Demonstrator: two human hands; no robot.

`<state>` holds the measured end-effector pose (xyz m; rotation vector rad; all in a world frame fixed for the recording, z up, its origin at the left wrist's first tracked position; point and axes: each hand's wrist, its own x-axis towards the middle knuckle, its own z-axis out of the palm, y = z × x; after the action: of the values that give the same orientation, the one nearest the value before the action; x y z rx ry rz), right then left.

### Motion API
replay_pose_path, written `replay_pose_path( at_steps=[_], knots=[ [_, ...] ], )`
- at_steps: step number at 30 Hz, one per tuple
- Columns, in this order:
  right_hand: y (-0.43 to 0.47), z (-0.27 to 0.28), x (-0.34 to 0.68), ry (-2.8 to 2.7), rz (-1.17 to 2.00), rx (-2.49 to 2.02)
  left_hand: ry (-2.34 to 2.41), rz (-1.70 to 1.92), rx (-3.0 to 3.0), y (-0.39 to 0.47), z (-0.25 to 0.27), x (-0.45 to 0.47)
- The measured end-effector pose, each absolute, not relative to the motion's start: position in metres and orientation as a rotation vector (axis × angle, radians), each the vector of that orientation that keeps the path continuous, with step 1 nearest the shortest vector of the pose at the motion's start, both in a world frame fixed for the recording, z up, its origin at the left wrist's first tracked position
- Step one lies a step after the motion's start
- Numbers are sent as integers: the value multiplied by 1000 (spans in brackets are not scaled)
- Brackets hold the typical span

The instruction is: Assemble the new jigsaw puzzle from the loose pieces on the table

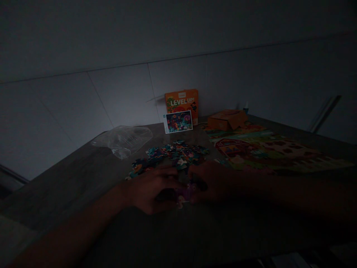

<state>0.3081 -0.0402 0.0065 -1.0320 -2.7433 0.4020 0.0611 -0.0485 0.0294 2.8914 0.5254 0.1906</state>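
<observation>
Purple jigsaw puzzle pieces [184,194] are between my two hands, low in the middle of the dim head view. My left hand [153,189] pinches their left side, thumb below and fingers above. From the right, my right hand [209,182] grips the other side with curled fingers. Whether the pieces are interlocked I cannot tell in this light. Just beyond my fingers lies a loose heap of puzzle pieces [178,152], mostly dark blue and teal. Behind the heap, a picture card [179,122] with a colourful dark scene leans upright.
An orange "LEVEL UP!" box [182,97] stands against the wall behind the card. A clear plastic bag [122,137] lies on the left of the grey table [69,193]. To the right are an orange open box [225,120] and an assembled farm-scene puzzle [267,150].
</observation>
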Motion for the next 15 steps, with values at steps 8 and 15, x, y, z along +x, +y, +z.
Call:
replay_pose_path(
  at_steps=[8, 15],
  knots=[
    [-37, 1, 310, -2717, 427, -980, 536, 195, 2875, -48, 28, 60],
    [-38, 4, 308, -2735, 437, -1010, 536, 167, 2877, -48, 27, 60]
  ],
)
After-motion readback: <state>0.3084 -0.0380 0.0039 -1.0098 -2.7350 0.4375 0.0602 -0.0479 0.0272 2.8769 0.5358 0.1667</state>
